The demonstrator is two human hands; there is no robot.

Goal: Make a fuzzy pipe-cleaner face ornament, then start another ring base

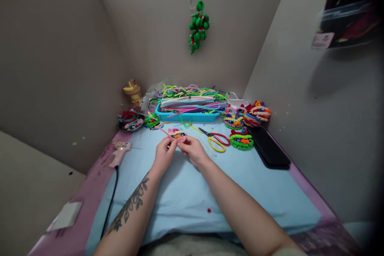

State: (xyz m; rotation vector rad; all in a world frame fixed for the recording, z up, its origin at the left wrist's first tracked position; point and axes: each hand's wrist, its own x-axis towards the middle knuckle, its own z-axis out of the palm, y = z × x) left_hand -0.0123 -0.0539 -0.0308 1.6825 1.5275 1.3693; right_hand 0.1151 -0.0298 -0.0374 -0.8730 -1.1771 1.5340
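At mid-bench, left hand (164,153): fingertips pinched on a pink pipe cleaner (165,132), right where it meets the little piece.
Right hand (192,150): also pinched, on the near edge of the coiled piece (177,132). The two hands meet at the fingertips.
Risk at the hands: I'd say the thin stem could slip out of so slight a pinch and let the coil spring loose. Its wire end might also prick a fingertip.
Risk farther out: the glue gun (120,153) lies near the left forearm, with its cord (109,204) trailing off the bench, so an elbow could snag it. The scissors (216,140) lie just beside the right hand.
Coiled piece: held just above the blue mat (180,196). It is small and fuzzy, pink with yellow and dark spots, and the finer detail is too small to tell.
Behind: a blue tray (187,117) heaped with stems.
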